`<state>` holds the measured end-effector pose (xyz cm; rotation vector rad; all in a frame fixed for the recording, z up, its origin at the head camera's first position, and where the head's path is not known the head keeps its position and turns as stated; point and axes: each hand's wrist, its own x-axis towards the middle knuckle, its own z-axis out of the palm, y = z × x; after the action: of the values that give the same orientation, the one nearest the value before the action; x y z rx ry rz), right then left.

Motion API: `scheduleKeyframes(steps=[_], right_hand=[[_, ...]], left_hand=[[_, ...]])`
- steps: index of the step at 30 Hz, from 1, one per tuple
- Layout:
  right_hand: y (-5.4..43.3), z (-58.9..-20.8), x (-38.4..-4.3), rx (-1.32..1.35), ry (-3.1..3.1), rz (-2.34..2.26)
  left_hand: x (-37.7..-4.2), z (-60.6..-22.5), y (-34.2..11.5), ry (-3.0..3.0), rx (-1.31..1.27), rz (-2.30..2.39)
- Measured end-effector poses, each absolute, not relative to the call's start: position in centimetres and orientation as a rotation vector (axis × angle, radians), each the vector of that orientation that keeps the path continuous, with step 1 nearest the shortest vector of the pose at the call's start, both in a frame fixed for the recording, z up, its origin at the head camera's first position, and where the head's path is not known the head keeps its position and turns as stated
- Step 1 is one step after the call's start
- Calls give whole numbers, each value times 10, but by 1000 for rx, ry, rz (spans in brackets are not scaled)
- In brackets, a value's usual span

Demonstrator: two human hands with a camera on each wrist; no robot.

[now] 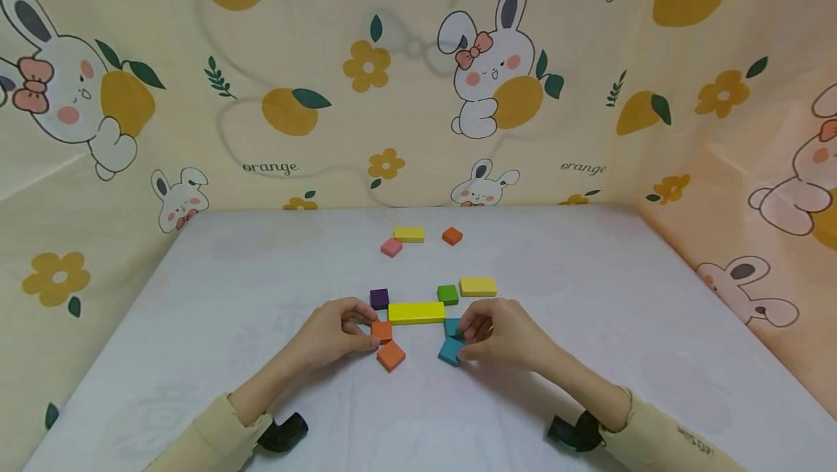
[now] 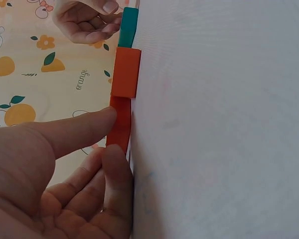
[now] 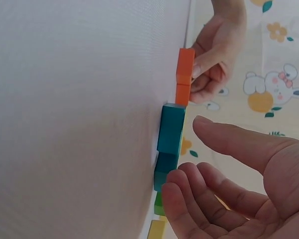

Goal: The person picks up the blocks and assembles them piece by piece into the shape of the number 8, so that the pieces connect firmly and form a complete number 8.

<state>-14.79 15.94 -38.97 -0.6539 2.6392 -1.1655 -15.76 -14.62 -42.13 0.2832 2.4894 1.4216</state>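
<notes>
White table (image 1: 163,327), far edge backed by a rabbit-and-orange print cloth (image 1: 405,116).

Far orange (image 1: 381,332): 1 block, mid-table, at the near left corner of the long yellow (image 1: 416,313). Pinched by thumb and finger of the left hand (image 1: 327,334).

Near orange (image 1: 391,356): 1 block, turned cornerwise, on the front-edge side of far orange; seems to touch it.

Far teal (image 1: 452,327), near teal (image 1: 449,351): 2 blocks, by the near right corner of long yellow, near teal skewed. Right hand (image 1: 500,334) beside them, fingers loosely bent, thumb spread away, gripping neither; whether a fingertip touches cannot be told.

Handling, as judged: keep the left pinch light and low; square far orange by small turns, lest it knock near orange or long yellow. For the teals, steady far teal with the fingertips and turn near teal with the thumb. Keep knuckles off the green.

Purple (image 1: 379,299), green (image 1: 447,294): 1 each, at the far left and far right corners of long yellow.

Right yellow (image 1: 478,287): 1, beside green, towards the table's right edge.

Toward the far edge: back yellow (image 1: 408,234), pink (image 1: 391,247), back orange (image 1: 453,236), 1 each.
</notes>
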Motion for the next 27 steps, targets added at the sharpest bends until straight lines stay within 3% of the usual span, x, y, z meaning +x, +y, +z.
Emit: scheduleKeyframes(steps=[14,27], right_hand=[[175,-382,-160,-692,2628,-1216],[214,-379,-218,-831,2710,-1282]], left_hand=[[-159,-424,-148,2454,355,1461],[-158,-425,-149,2467,337,1452]])
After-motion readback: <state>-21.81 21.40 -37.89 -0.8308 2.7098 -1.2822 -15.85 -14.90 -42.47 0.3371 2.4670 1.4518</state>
